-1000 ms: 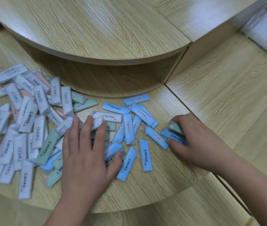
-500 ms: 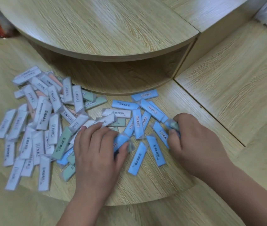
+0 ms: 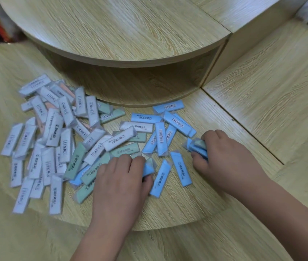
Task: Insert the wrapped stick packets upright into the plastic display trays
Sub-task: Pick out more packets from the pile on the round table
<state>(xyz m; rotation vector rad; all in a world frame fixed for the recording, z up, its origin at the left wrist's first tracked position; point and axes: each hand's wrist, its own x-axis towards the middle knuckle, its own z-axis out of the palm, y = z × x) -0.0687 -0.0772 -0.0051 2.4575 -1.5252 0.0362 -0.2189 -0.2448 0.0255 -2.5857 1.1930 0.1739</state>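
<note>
Pale oak-grain laminate forms the whole work area: a curved lower shelf (image 3: 177,210) carries the stock, and its rounded front edge runs just behind both wrists. A curved upper shelf (image 3: 111,31) overhangs the back, leaving a shadowed recess behind the stock. To the right, a flat bench (image 3: 271,91) adjoins the lower shelf along a straight seam and lies bare.

At left, a dense heap of white packets (image 3: 53,134) lies flat, long axes mostly running front to back, several overlapping; a few peach ones show beneath. Green packets (image 3: 74,162) lie flat at centre-left, long axes slanting toward upper right. Blue packets (image 3: 175,123) are spread at centre-right, flat, pointing in mixed directions; two lie separate on open wood between the hands, long axes near front to back. No packet stands upright.

The left hand (image 3: 119,178) is palm down, knuckles up, fingers curled, closed on a blue packet (image 3: 148,169) at its thumb side. The right hand (image 3: 226,159) is palm down, fist-like, clamped on a small bundle of packets (image 3: 198,147), blue with one green, their ends projecting left. The hands are apart, with open wood between them.
</note>
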